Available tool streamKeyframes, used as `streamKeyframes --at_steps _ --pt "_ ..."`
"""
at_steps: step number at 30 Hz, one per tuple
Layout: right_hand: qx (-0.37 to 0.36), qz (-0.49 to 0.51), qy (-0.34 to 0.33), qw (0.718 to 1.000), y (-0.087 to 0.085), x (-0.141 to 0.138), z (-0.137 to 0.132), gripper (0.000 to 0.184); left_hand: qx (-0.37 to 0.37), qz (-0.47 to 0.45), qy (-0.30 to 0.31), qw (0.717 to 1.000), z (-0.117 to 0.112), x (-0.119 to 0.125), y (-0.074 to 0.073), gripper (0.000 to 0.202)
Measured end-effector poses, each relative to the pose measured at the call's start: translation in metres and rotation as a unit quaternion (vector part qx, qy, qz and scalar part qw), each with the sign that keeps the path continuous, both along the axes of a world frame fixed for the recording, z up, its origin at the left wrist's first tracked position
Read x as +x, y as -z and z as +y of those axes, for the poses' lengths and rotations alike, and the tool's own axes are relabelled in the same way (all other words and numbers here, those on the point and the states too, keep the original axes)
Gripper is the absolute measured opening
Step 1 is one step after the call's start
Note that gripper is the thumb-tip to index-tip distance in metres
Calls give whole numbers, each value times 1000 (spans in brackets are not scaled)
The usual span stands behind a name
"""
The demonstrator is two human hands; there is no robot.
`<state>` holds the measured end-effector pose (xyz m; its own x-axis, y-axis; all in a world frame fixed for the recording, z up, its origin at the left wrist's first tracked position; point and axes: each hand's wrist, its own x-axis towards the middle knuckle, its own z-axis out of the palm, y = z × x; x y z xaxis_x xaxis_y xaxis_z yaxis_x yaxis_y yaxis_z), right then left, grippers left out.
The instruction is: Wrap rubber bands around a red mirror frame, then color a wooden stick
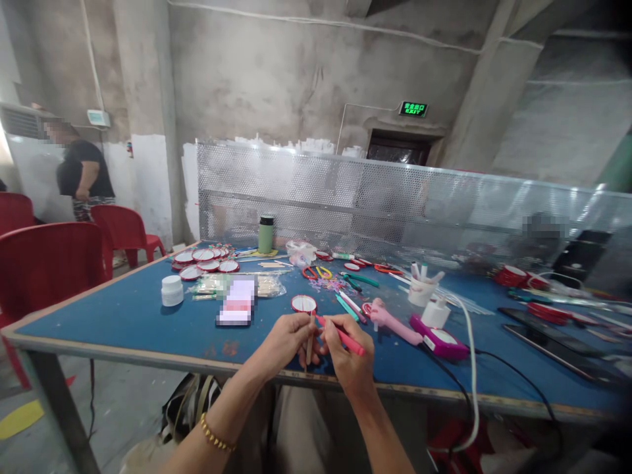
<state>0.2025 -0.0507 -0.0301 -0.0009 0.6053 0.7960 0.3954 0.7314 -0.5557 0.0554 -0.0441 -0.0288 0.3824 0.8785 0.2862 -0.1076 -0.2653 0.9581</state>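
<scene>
Near the front edge of the table (118, 327), my left hand (287, 339) pinches a thin flat wooden stick (309, 349), held upright. My right hand (348, 355) is closed around a pinkish-red marker (351, 341), its tip at the upper end of the stick. Just beyond my fingers lies a round white disc with a red rim (303, 303). Teal and white pens (347, 307) rest to the right of it. Some of my fingers are hidden behind the stick and the marker.
A phone (237, 301), a white jar (172, 291) and stacked red-rimmed discs (202, 257) are on the left. Pliers (363, 280) lie mid-table. To the right are a pink handheld tool (395, 322), a purple box (439, 339) and a white cable (473, 368). A person (86, 168) stands far left.
</scene>
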Motion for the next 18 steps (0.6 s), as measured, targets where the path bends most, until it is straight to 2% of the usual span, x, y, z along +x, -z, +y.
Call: streamKeyframes --at_steps 18 --pt "4 6 10 1000 1 1 0 17 -9 -5 -1 1000 -1 0 -2 39"
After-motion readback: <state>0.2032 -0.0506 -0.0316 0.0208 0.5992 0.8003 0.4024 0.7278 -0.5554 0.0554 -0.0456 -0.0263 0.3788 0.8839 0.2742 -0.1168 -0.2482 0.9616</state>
